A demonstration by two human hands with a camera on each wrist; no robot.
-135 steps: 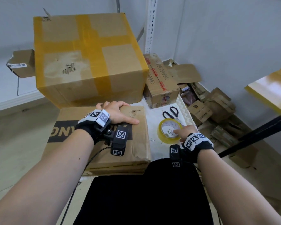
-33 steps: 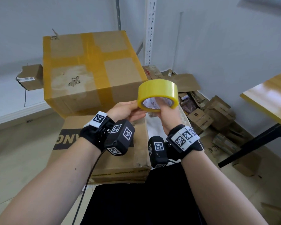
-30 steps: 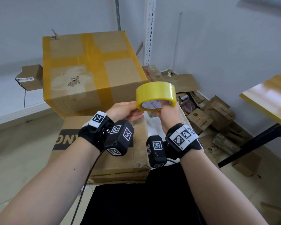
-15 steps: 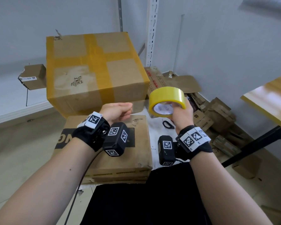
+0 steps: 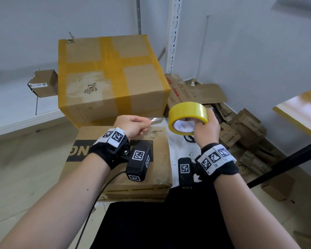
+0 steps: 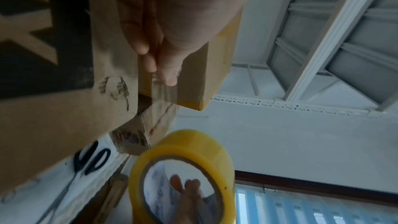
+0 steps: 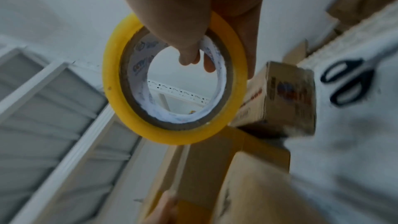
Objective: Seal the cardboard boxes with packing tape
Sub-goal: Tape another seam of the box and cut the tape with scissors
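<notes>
The right hand (image 5: 207, 128) grips the glossy yellow tape roll (image 5: 188, 112) through its round core. The left hand (image 5: 133, 125) pinches the clear strip (image 5: 155, 120), now pulled away from the roll, above the flat box (image 5: 158, 151).

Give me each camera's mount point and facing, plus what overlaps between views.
Head: on the head, facing forward and down at the flat brown cardboard box; both forearms, left hand, right hand show.
Left wrist: along the left hand, whose fingers pinch the clear pulled tape strip.
Right wrist: along the right hand gripping the yellow packing tape roll.
Shared: roll in all; black-handled scissors in both wrist views.
</notes>
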